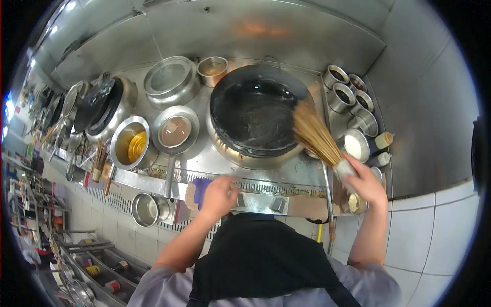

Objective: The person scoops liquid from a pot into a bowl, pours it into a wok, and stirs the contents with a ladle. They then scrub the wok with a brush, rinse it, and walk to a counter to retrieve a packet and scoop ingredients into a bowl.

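A large black wok sits on the stove, its inside wet and dark. My right hand is wrapped round the pale handle of a bamboo brush, whose bristles reach over the wok's right side. Near the front edge of the stove, my left hand hangs with its fingers curled, beside a purple cloth; whether it holds anything is hidden. Left of the wok, a strainer with brownish liquid rests over a pot. Farther left stands a metal pot with yellow oil.
A lidded pot and a small pan stand at the back. Several seasoning containers line the right side. Another wok is on the left, and a saucepan hangs below the front edge. A ladle handle crosses the right front.
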Motion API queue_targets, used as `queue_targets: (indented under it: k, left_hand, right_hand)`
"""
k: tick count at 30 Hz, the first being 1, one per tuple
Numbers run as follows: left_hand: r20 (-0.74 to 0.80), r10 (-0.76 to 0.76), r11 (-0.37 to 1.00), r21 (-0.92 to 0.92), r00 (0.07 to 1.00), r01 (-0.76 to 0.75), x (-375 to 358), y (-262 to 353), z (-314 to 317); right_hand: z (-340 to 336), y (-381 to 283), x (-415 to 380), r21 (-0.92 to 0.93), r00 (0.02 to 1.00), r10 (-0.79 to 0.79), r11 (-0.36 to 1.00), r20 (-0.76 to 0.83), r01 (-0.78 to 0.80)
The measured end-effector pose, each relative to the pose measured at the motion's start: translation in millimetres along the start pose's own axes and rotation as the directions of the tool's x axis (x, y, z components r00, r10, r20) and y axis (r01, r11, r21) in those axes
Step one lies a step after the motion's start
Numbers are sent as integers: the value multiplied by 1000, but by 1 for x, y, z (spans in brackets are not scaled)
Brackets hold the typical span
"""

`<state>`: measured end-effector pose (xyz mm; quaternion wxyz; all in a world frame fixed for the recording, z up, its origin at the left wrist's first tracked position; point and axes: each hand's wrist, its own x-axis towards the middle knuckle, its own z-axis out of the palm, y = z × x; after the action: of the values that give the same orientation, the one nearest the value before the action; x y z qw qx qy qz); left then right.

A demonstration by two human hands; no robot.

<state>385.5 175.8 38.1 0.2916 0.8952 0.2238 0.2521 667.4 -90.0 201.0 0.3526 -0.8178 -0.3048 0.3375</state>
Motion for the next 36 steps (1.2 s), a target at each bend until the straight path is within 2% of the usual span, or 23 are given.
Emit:
queue_targets:
  k: [1,2,3,4,6,7,8,9,10,12,14,16,19,20,23,24,26,28,30,31,32,33,36]
  left_hand:
    - [-46,164,986,37,985,-162,15,9,6]
    - [37,182,983,-2,983,-183,30,20,9]
    - [-15,238,971,15,971,-237,41,24,23]
    - [11,240,970,33,971,-240,54,37,24]
    - [43,235,940,246,971,-238,64,38,46]
    - [36,219,942,254,975,-221,66,39,48]
    - [110,168,947,259,980,-191,68,41,49]
    - [185,114,951,264,976,-161,70,42,50]
    - [178,101,951,271,979,-147,72,39,51]
    - [100,179,949,244,979,-198,64,36,49]
    - [128,142,949,264,982,-172,63,35,47]
    - [98,164,947,265,982,-184,62,37,50]
    - [162,90,958,256,983,-130,59,41,50]
    - [167,87,955,266,982,-130,58,42,48]
    - [128,151,944,276,980,-181,60,37,49]
    - [90,171,941,280,981,-189,59,36,50]
    - [76,181,948,253,981,-195,60,36,49]
    - [95,186,958,205,978,-202,53,41,50]
    - [91,82,979,177,992,-97,57,47,53]
    - [82,86,977,189,993,-101,57,49,52]
    - [83,87,977,188,993,-101,59,46,50]
    - [87,123,971,193,989,-138,58,42,48]
    - [98,186,963,181,978,-202,55,35,49]
  right_hand:
    - [11,-7,29,-371,939,-329,888,-101,271]
    - [26,-38,49,-596,947,-319,767,-35,237]
    - [45,-70,67,-781,954,-299,590,23,204]
    - [68,-79,99,-820,961,-240,518,135,244]
    - [122,-66,188,-808,913,-252,432,319,401]
    - [143,-62,236,-816,897,-379,429,227,388]
    - [148,-75,283,-785,921,-368,530,128,321]
    - [152,-82,316,-647,920,-382,725,-90,238]
    - [156,-92,331,-602,921,-359,772,-150,202]
    - [177,-87,325,-620,943,-320,760,-93,197]
    - [183,-88,271,-595,900,-434,711,50,376]
    - [178,-89,275,-604,889,-445,682,105,413]
    - [160,-109,326,-393,954,-295,884,-54,251]
    - [156,-116,322,-285,997,-72,956,20,75]
    - [150,-100,265,-403,890,-360,797,280,449]
    - [148,-74,249,-430,767,-573,638,288,638]
    - [123,-83,212,-547,808,-415,595,418,588]
    - [125,-96,251,-457,738,-477,583,478,672]
    - [150,-112,307,-399,969,-173,887,178,232]
    - [158,-113,326,-345,981,-173,919,85,192]
    - [158,-111,320,-345,981,-172,919,85,191]
    - [158,-107,305,-406,947,-278,855,163,321]
    - [132,-84,226,-606,834,-403,573,378,552]
